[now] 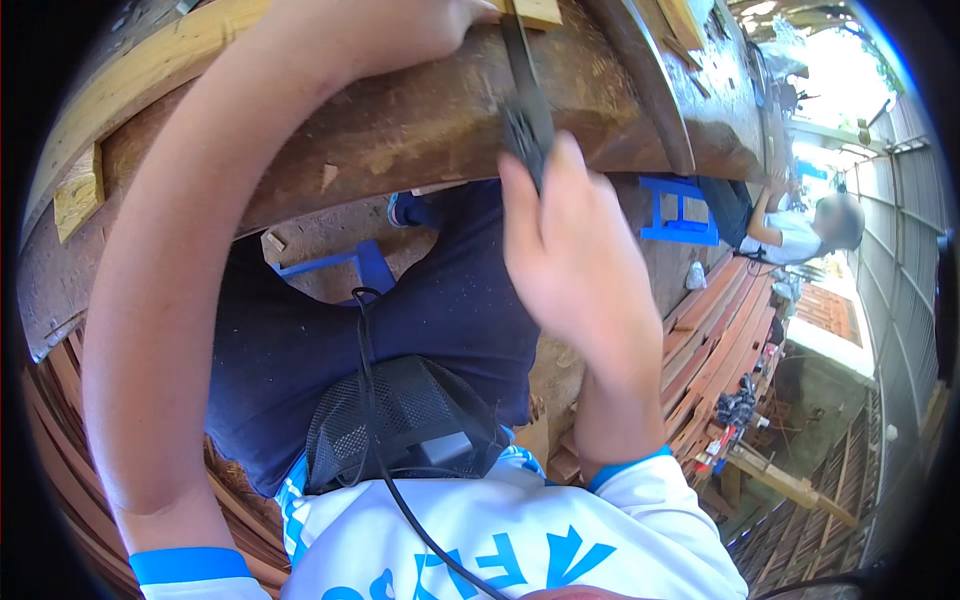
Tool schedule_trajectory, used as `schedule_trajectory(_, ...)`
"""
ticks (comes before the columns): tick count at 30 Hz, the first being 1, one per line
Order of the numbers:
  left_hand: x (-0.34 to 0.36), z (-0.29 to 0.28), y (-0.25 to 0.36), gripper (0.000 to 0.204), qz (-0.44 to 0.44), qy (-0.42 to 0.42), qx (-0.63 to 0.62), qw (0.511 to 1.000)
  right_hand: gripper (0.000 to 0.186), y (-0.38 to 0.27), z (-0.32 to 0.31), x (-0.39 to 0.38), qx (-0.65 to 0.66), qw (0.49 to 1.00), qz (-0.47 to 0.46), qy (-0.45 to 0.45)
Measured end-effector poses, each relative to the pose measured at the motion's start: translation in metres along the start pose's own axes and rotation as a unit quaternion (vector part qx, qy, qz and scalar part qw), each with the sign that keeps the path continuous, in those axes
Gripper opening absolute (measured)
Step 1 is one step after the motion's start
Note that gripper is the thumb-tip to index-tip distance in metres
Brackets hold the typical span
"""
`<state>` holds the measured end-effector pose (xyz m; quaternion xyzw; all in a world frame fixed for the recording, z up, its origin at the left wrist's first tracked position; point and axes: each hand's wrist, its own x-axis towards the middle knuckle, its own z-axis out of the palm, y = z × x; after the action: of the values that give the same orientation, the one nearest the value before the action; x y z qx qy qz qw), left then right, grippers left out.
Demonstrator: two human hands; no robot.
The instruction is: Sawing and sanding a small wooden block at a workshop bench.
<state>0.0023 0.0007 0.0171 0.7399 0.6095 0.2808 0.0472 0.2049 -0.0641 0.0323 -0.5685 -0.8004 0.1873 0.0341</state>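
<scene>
Our right hand (pixel 580 250) grips a dark flat-bladed tool (pixel 532 90) near yellowish wood (pixel 542 12); our left hand's (pixel 425 30) grip, we can't tell!

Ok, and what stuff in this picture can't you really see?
All in the head view:
- Left hand: partly cut off by the top edge, so its fingers' hold is unclear.
- Dark tool: its far end is cut off by the top edge; blur hides its fine detail.
- Right hand: blurred, and its back hides most of its fingers.
- Far person: too small and blurred to tell what they're doing.
</scene>
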Motion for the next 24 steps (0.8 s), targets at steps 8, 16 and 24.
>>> schedule_trajectory(8,-0.002,0.0,0.0,0.026,0.011,-0.007,0.019,1.0,0.029,-0.009,0.001,0.031,-0.028,0.998,-0.045,0.041)
schedule_trajectory(16,0.009,0.007,0.011,0.027,-0.004,-0.016,-0.021,1.0,0.027,0.006,-0.011,-0.026,0.027,0.995,0.093,-0.024)
schedule_trajectory(24,-0.001,0.023,0.002,0.026,0.031,0.056,0.013,0.998,0.033,0.004,0.003,0.022,-0.016,0.999,0.014,0.049)
